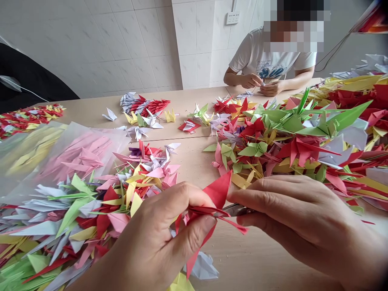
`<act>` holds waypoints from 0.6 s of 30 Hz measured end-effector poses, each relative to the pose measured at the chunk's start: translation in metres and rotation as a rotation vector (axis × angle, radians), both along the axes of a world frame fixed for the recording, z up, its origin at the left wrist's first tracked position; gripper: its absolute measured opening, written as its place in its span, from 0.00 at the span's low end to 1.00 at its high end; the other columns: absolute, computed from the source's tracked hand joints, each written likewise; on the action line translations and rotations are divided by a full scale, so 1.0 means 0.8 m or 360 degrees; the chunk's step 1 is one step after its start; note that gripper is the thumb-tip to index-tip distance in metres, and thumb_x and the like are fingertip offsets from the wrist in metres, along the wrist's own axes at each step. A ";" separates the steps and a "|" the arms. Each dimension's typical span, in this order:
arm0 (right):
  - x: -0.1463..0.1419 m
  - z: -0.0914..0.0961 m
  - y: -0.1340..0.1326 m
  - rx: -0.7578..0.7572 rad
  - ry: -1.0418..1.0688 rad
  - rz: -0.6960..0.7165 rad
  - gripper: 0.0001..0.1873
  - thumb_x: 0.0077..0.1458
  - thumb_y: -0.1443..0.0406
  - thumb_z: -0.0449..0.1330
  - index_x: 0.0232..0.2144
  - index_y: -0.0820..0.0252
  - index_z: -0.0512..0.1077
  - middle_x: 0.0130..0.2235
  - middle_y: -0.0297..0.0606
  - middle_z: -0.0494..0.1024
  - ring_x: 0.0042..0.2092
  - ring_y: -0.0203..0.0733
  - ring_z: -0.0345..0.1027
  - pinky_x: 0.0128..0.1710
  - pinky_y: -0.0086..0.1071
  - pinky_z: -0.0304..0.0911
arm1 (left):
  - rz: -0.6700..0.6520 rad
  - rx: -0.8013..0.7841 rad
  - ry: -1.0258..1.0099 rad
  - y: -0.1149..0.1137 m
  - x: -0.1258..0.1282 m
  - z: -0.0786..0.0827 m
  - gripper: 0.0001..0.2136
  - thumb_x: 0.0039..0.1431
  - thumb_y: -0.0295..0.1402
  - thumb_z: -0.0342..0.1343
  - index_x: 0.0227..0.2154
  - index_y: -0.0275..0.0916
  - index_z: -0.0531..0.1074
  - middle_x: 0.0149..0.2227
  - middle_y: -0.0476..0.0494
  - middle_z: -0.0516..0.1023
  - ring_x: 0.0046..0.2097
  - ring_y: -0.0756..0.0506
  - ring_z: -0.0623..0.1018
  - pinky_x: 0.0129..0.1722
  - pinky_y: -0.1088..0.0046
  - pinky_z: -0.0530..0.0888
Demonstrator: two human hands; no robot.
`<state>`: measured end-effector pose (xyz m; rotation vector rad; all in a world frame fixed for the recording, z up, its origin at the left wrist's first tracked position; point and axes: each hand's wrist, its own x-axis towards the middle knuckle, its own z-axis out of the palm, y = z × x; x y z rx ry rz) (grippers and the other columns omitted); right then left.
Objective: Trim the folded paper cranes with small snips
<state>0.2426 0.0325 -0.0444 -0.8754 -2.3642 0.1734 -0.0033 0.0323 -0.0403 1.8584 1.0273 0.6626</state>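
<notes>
My left hand point(178, 226) pinches a red origami crane point(220, 190) between thumb and fingers, one pointed wing standing up and another hanging below. Just to the right, my right hand point(291, 218) is closed, its fingertips close together beside the crane's wing. Something small and dark shows between those fingers, too hidden to name. Under the crane, a pale grey folded paper piece point(202, 266) lies on the table, with a yellow paper piece point(181, 283) near it.
Heaps of coloured paper cranes cover the left point(106, 218) and right point(297, 149) of the table point(194, 157). A clear plastic bag point(87, 149) holds pink cranes. Across the table sits a person in a white shirt point(251, 52), hands point(263, 85) together on something small.
</notes>
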 end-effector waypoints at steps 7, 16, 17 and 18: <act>0.002 0.003 0.012 -0.0431 0.0434 -0.0263 0.11 0.61 0.57 0.65 0.42 0.54 0.71 0.29 0.29 0.77 0.26 0.34 0.70 0.24 0.24 0.65 | 0.0060 -0.0007 -0.0071 0.003 0.000 -0.003 0.03 0.69 0.35 0.54 0.40 0.51 0.70 0.35 0.56 0.76 0.33 0.52 0.76 0.33 0.80 0.73; -0.025 0.000 0.018 -0.0998 0.0899 -0.0268 0.07 0.52 0.65 0.69 0.30 0.60 0.75 0.22 0.25 0.68 0.22 0.29 0.56 0.20 0.21 0.54 | 0.0108 -0.0162 -0.0080 0.005 0.007 -0.017 0.07 0.68 0.32 0.53 0.44 0.51 0.64 0.39 0.52 0.76 0.38 0.49 0.78 0.36 0.76 0.76; -0.027 -0.003 0.017 -0.0982 0.0875 -0.0232 0.05 0.53 0.67 0.67 0.28 0.60 0.74 0.22 0.26 0.68 0.23 0.29 0.56 0.20 0.21 0.54 | 0.0116 -0.0165 -0.0071 0.005 0.008 -0.017 0.06 0.68 0.33 0.54 0.45 0.51 0.65 0.39 0.52 0.77 0.37 0.48 0.79 0.37 0.76 0.77; -0.028 -0.005 0.016 -0.0943 0.0850 -0.0208 0.07 0.54 0.70 0.65 0.26 0.61 0.72 0.22 0.26 0.67 0.23 0.29 0.57 0.21 0.21 0.53 | 0.0138 -0.0171 -0.0062 0.006 0.009 -0.018 0.06 0.67 0.34 0.54 0.45 0.51 0.65 0.39 0.51 0.78 0.38 0.47 0.80 0.37 0.75 0.79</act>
